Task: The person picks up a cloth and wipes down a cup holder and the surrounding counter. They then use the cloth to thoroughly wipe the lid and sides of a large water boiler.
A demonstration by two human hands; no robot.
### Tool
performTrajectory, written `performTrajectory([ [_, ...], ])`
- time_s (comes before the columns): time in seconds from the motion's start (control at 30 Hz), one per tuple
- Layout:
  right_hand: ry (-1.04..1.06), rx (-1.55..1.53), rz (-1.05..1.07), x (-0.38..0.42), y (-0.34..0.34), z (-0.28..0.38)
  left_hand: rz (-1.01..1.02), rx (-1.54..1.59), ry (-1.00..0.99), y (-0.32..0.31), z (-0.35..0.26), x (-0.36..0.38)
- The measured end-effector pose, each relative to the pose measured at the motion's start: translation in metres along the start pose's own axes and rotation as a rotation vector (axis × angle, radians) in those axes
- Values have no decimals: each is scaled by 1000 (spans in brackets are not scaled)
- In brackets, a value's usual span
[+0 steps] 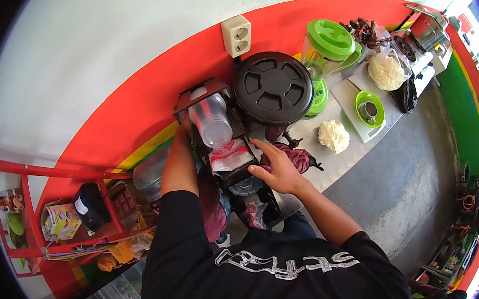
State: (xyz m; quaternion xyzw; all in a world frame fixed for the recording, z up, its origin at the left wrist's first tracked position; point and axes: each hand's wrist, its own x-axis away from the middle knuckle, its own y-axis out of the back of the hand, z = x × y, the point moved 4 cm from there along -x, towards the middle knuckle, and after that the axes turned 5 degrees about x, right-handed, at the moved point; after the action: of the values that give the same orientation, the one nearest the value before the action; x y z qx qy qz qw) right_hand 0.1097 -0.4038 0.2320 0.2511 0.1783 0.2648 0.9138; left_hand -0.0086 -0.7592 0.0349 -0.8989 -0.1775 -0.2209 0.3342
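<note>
A black tiered rack [232, 177] stands in front of me at the table's end. In its upper part lies a stack of clear plastic cups [214, 126], with a red-and-white plastic packet [231, 156] below. Clear lids [245, 186] and a clear plastic bag [254, 211] fill the lower part. My left hand [185, 126] is at the rack's far left side, its fingers mostly hidden behind it. Against the right side of the rack rests my right hand [277, 170], fingers stretched and apart, holding nothing.
Right of the rack stand a large black-lidded container [273, 88] and a green-lidded blender [327, 48]. Farther along the table are a pale shredded mound [333, 136], a green bowl [369, 109] and a filled plastic bag [386, 71]. A red shelf [65, 213] stands left.
</note>
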Motion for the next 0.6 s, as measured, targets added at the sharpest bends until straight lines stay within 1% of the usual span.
performTrajectory([
  [0.13,-52,-93,139,-5,2,3,5,22,-48,-1,-13,-1],
  [0.17,-50,-94,145,-6,1,0,8,27,-56,-2,-15,-1],
  [0.23,46,-7,115,-8,0,-1,7,32,-65,-4,-18,-2],
  [0.37,42,-10,115,-8,2,-2,22,39,-75,-12,-22,-4],
  [0.43,56,74,75,-6,1,-1,28,42,-66,-15,-19,-2],
  [0.47,56,73,93,-4,0,0,28,46,-57,-16,-15,1],
  [0.53,-45,45,89,-5,-1,7,32,38,-31,-19,-8,9],
  [0.57,-33,42,101,-5,-5,5,30,30,-13,-22,-3,15],
  [0.6,49,97,32,-3,-7,2,30,27,5,-25,0,21],
])
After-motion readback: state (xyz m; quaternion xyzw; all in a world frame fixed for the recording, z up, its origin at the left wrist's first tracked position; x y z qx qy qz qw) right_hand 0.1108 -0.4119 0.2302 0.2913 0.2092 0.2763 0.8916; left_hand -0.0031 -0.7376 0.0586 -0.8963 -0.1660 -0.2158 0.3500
